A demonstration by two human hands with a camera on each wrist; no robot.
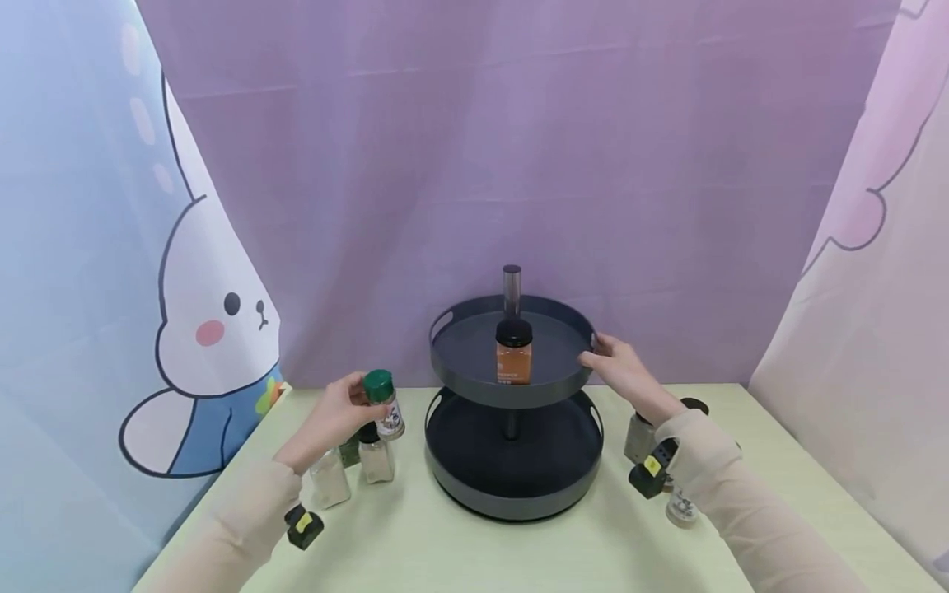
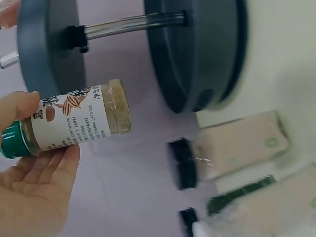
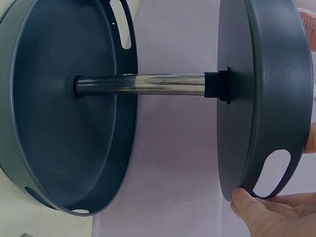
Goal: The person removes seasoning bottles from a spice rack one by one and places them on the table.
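Note:
My left hand [image 1: 337,418] holds a spice jar [image 2: 74,118] with a green lid and a printed label, tilted above the table, left of a dark two-tier turntable rack. In the left wrist view the thumb and fingers pinch it near the lid, and brownish powder shows through its clear end. The right hand [image 1: 628,375] grips the rim of the rack's upper tray [image 1: 511,397] beside a handle slot. On that tray stands a jar of orange spice [image 1: 513,364] with a black lid. The lower tray [image 1: 519,504] sits beneath, joined by a metal post [image 3: 163,84].
Left of the rack stand a black-lidded jar of pale powder [image 1: 377,463], another pale jar [image 1: 329,482] and a green one [image 1: 349,452] behind. More jars, including a pale-bottomed one [image 1: 680,509], are partly hidden by the right arm. A purple curtain [image 1: 445,165] hangs behind.

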